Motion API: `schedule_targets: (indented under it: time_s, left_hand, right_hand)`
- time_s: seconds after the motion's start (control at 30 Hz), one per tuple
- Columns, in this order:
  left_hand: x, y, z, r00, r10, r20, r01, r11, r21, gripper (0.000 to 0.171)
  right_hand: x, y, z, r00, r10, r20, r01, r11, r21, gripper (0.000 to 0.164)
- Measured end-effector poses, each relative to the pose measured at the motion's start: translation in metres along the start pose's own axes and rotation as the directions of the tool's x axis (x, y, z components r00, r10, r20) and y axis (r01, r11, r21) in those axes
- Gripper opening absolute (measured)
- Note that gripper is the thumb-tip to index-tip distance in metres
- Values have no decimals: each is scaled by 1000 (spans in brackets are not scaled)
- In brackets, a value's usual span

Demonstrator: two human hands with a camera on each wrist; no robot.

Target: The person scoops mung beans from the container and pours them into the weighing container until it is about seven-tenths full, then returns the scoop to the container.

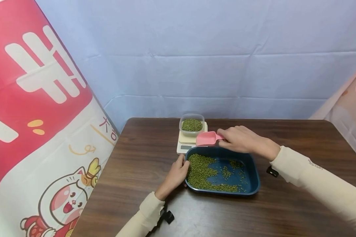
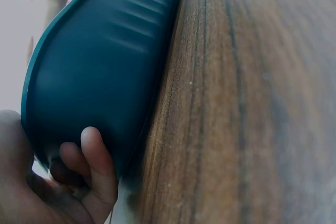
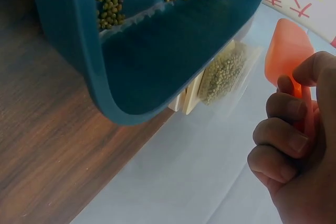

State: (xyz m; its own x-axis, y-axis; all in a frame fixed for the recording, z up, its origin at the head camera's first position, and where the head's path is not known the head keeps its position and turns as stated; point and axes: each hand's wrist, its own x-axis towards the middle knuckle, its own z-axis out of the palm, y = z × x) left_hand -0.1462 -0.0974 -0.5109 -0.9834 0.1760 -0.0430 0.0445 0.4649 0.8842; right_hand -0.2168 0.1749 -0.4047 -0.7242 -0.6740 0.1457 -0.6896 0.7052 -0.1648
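My right hand (image 1: 240,139) grips the handle of a pink scoop (image 1: 207,138) above the back edge of a dark blue basin (image 1: 253,171). No beans show in the scoop. Green mung beans (image 1: 200,169) lie mostly along the basin's left side, with thinner patches to the right. At the basin's left rim, my left hand (image 1: 175,173) holds on, its fingers against the outer wall in the left wrist view. Behind the basin, a clear plastic tub (image 1: 192,116) with mung beans in it stands on a white kitchen scale (image 1: 182,151). The scale's reading is too small to make out.
All of this stands on a dark brown wooden table (image 1: 136,158). A pale cloth backdrop (image 1: 201,75) hangs behind its far edge. On the left is a red and white printed banner (image 1: 41,131), and another printed sheet (image 1: 351,121) hangs on the right.
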Motion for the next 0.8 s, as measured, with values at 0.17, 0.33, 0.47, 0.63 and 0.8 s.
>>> schedule_targets:
  time_s: [0.17, 0.33, 0.47, 0.63, 0.8]
  left_hand:
    - [3, -4, 0, 1000, 1, 1, -1, 1000, -10, 17]
    - [6, -8, -1, 1000, 8, 8, -8, 1000, -20, 16]
    - [8, -9, -1, 1000, 12, 6, -12, 1000, -26, 16]
    - [10, -12, 0, 1000, 9, 1, -9, 1000, -22, 16]
    - [11, -15, 1, 1000, 5, 3, -4, 1000, -26, 16]
  right_hand:
    - [-4, -3, 3, 1000, -7, 8, 7, 1000, -1, 15]
    - [-7, -7, 6, 1000, -13, 10, 13, 1000, -11, 15]
    - [-9, -12, 8, 1000, -24, 17, 24, 1000, -15, 16]
    - [-13, -16, 11, 999, -24, 34, 24, 1000, -13, 16]
    - [-15, -20, 13, 999, -32, 34, 32, 999, -21, 15]
